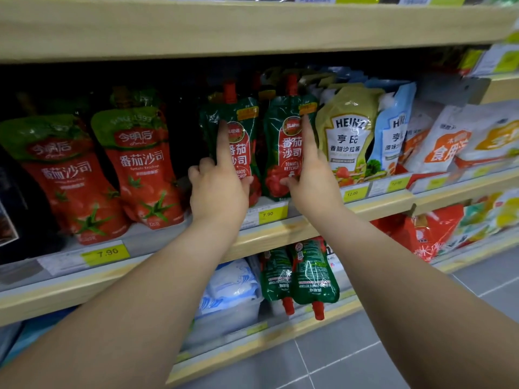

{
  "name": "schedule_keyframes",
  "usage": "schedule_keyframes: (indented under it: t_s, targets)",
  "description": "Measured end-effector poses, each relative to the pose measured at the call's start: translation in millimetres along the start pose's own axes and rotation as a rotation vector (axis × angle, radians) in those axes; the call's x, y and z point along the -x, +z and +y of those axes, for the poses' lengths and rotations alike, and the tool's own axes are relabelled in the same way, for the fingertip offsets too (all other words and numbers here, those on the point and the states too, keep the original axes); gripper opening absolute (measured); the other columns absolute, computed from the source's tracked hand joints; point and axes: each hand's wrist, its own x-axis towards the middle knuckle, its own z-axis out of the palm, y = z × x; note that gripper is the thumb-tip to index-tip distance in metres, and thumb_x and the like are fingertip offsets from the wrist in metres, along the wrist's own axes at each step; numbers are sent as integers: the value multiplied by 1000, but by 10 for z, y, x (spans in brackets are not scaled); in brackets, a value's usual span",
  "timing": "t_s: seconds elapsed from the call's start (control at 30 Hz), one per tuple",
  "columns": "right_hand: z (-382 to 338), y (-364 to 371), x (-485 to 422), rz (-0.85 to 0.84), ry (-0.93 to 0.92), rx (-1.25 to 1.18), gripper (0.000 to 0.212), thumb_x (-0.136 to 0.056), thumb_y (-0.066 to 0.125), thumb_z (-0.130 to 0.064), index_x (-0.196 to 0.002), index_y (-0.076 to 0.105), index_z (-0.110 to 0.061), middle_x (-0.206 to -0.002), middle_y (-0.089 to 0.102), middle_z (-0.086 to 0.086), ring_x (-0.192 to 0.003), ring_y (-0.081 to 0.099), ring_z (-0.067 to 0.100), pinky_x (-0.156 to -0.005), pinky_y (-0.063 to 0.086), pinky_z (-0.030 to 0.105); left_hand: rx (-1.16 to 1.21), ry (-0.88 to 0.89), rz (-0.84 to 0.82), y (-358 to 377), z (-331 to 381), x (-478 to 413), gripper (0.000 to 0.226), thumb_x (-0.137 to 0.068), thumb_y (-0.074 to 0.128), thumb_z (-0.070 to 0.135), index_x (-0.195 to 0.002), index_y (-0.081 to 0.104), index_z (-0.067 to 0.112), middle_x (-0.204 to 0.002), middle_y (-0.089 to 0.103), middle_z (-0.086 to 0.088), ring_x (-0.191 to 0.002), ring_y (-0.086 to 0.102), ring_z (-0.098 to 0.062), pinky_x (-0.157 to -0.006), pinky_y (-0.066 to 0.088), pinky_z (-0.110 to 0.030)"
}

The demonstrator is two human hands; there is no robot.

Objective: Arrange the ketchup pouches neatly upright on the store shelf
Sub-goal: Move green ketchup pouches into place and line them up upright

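Observation:
Two green-and-red ketchup pouches with red caps stand upright side by side on the middle shelf (283, 230). My left hand (219, 192) holds the left pouch (241, 127), index finger stretched up its front, thumb on its lower right, other fingers curled at its left edge. My right hand (313, 183) holds the right pouch (286, 153), index finger up along its right side and thumb on its lower front. Two more pouches of the same kind (276, 276) (314, 276) hang upside down on the shelf below, caps pointing down.
Two red tomato-ketchup pouches (73, 181) (140, 167) lean on the same shelf to the left. A yellow Heinz pouch (348, 130) and a blue one (393, 127) crowd the right side. Yellow price tags (268, 214) line the shelf edge. Grey floor tiles (365, 360) lie below.

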Motion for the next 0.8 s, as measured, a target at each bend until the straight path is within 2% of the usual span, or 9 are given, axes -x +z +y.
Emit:
schedule_keyframes:
  t_s: [0.07, 0.13, 0.2, 0.27, 0.37, 0.43, 0.6, 0.7, 0.8]
  targets:
    - [17, 5, -9, 8, -3, 2, 107, -80, 66, 1, -146, -8, -38, -98, 50, 9, -75, 56, 27, -61, 52, 40, 1, 9, 6, 6, -9, 5, 92, -88, 64, 39, -151, -3, 29, -118, 53, -20, -110, 45, -38, -83, 42, -41]
    - [9, 9, 5, 4, -6, -10, 106, -80, 68, -2, -148, -6, -35, -107, 53, 13, -86, 56, 30, -67, 50, 39, 13, 28, 2, -14, -25, 30, 91, -88, 64, 38, -151, 0, 30, -119, 52, -20, -109, 46, -39, -84, 42, -42]
    - [-17, 15, 60, 20, 1, 3, 101, -80, 71, -9, -149, 0, -28, -122, 50, 17, -107, 50, 33, -84, 46, 44, 25, 61, 2, -58, -58, 90, 89, -86, 67, 35, -151, 6, 31, -125, 48, -19, -112, 46, -38, -85, 44, -45]
    - [-87, 31, 150, 86, -12, 39, 95, -79, 73, -24, -150, 10, -20, -133, 43, 19, -122, 38, 35, -100, 35, 46, -38, 127, 42, -133, -153, 178, 85, -83, 69, 33, -149, 16, 30, -131, 45, -17, -114, 46, -37, -87, 45, -46]
    - [-314, 72, 306, 162, -142, 119, 86, -78, 70, -37, -147, 24, -14, -135, 42, 20, -122, 36, 36, -104, 31, 47, -80, 195, 152, -294, -401, 302, 74, -81, 71, 30, -144, 33, 22, -130, 48, -17, -112, 48, -36, -90, 43, -47]
    - [-532, 145, 384, 129, -250, 128, 83, -78, 69, -38, -146, 27, -14, -134, 43, 20, -121, 38, 36, -104, 32, 48, -90, 180, 209, -422, -600, 380, 74, -81, 70, 30, -145, 33, 22, -133, 46, -17, -115, 46, -36, -93, 40, -47]
    - [-1156, 435, 457, -78, -352, 37, 89, -80, 71, -31, -149, 15, -20, -145, 32, 21, -130, 32, 36, -109, 31, 48, -104, 29, 275, -731, -1070, 461, 90, -77, 75, 30, -148, 20, 24, -145, 32, -22, -123, 34, -44, -101, 34, -55]
    - [-1416, 622, 468, -179, -314, -22, 102, -78, 74, -29, -149, 1, -32, -155, 11, 20, -137, 19, 41, -109, 27, 50, -111, -18, 268, -879, -1310, 411, 95, -76, 76, 30, -150, 16, 24, -149, 25, -24, -127, 29, -46, -103, 32, -57]
    - [-1548, 752, 464, -197, -228, -21, 109, -76, 76, -26, -145, -7, -42, -157, 0, 18, -139, 16, 43, -102, 37, 52, -103, -42, 236, -948, -1457, 370, 100, -76, 77, 27, -150, 10, 25, -152, 18, -26, -131, 26, -47, -105, 29, -57]
